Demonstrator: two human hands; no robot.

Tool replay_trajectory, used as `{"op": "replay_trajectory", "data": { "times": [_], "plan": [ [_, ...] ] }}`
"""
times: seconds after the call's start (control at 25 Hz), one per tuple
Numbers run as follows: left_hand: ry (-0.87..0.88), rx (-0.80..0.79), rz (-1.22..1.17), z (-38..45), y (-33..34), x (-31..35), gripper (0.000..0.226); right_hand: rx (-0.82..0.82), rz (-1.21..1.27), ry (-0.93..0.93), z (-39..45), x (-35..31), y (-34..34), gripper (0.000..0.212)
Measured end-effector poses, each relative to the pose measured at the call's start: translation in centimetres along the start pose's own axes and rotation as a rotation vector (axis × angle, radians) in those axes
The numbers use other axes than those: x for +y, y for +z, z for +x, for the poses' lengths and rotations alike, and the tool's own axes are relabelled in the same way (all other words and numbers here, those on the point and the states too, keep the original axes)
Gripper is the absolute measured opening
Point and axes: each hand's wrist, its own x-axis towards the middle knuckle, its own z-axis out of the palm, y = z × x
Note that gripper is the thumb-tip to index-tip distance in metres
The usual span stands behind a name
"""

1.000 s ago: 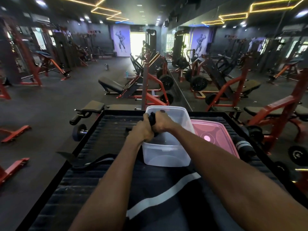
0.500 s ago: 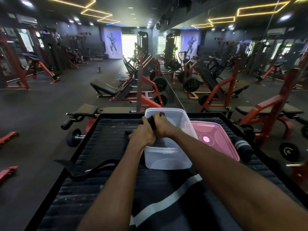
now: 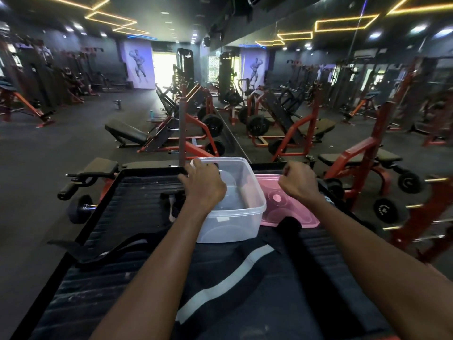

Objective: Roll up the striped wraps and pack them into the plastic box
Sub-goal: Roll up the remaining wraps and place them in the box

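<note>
Gym floor, red machines, mirrored wall; no legible writing. Black ribbed mat (image 3: 127,209) as work surface. Clear plastic box (image 3: 235,217) upright at centre, pink lid (image 3: 282,204) just beside it. Left hand (image 3: 204,185) over box's left rim, grip unclear. Right hand (image 3: 297,182) fisted, empty (above lid). Black striped wrap (image 3: 232,278) lies unrolled in front of box

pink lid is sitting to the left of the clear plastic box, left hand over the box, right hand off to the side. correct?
Not quite. In the head view the pink lid lies to the right of the clear plastic box, not the left. The rest holds: left hand over the box, right hand off to the side.
</note>
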Motion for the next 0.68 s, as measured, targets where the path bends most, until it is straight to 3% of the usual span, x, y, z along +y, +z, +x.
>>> {"op": "replay_trajectory", "data": {
  "times": [0.16, 0.36, 0.52, 0.68],
  "plan": [
    [0.109, -0.081, 0.031, -0.7, 0.3, 4.0, 0.038, -0.295, -0.374, 0.223, -0.8, 5.7, -0.7, 0.049],
    [0.15, -0.064, -0.018, -1.5, 1.7, 6.5, 0.035, -0.371, -0.363, 0.28, -1.4, 9.4, -0.6, 0.054],
    [0.172, -0.009, -0.068, -2.3, 1.8, 6.9, 0.029, -0.39, -0.096, 0.444, -1.0, 10.2, -1.0, 0.067],
    [0.21, 0.054, -0.128, -2.4, 1.4, 6.2, 0.021, -0.288, 0.402, 0.583, -0.9, 11.0, -1.6, 0.044]
  ]
}}
